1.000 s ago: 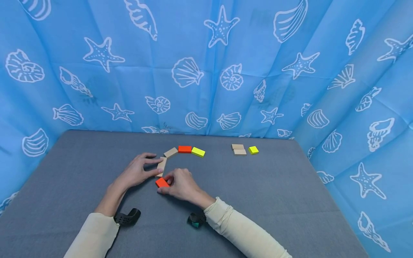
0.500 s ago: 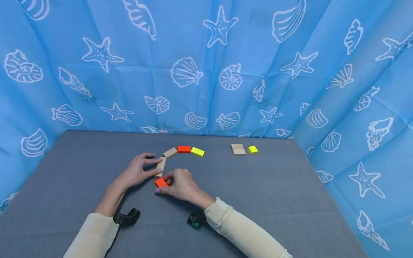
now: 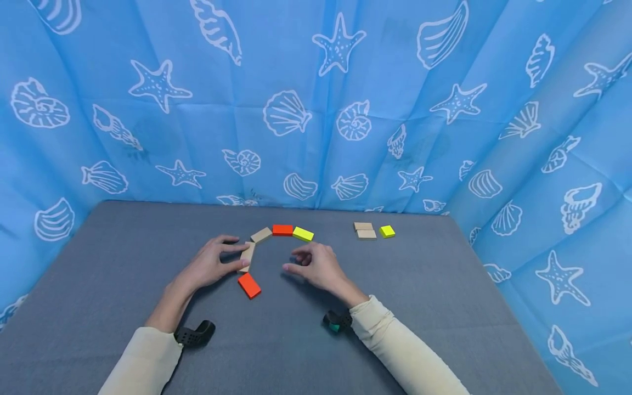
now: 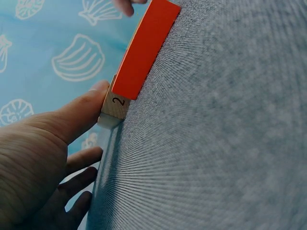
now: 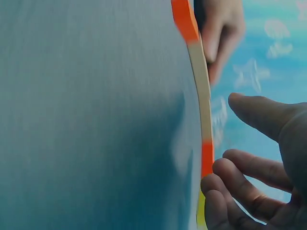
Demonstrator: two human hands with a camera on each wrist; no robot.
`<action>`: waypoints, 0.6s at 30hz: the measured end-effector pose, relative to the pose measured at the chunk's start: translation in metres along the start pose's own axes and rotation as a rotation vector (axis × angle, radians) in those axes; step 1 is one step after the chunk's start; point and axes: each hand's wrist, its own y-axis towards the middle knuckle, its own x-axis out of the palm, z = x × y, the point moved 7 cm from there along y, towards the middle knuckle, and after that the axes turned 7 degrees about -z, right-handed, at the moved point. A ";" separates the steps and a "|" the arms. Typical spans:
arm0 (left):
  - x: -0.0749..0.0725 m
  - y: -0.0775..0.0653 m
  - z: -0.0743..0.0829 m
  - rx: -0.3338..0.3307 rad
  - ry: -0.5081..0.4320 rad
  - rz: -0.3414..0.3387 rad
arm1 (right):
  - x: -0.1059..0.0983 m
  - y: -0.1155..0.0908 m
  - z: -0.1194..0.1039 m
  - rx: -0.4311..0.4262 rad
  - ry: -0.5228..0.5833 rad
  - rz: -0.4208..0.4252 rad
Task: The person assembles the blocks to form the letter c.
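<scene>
My left hand rests its thumb and index finger on a plain wooden block. The left wrist view shows that thumb against the block's end, which bears a printed "2". Just nearer lies an orange-red block, one end close to the wooden one. My right hand hovers to the right of it, fingers loosely bent around nothing. Another wooden block, a second orange-red block and a yellow block carry the curved row on at the far side.
Farther right on the grey cloth-covered table lie two wooden blocks side by side and a small yellow block. A blue curtain with white shells and starfish hangs behind the table. Black straps circle both wrists.
The right hand has let go of the nearer orange-red block and moved right and slightly away, leaving it lying on the table. The left hand has stayed on the wooden block.
</scene>
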 end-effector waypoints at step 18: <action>0.000 -0.001 0.001 0.004 -0.007 -0.005 | -0.102 -0.024 0.104 0.118 -0.070 0.317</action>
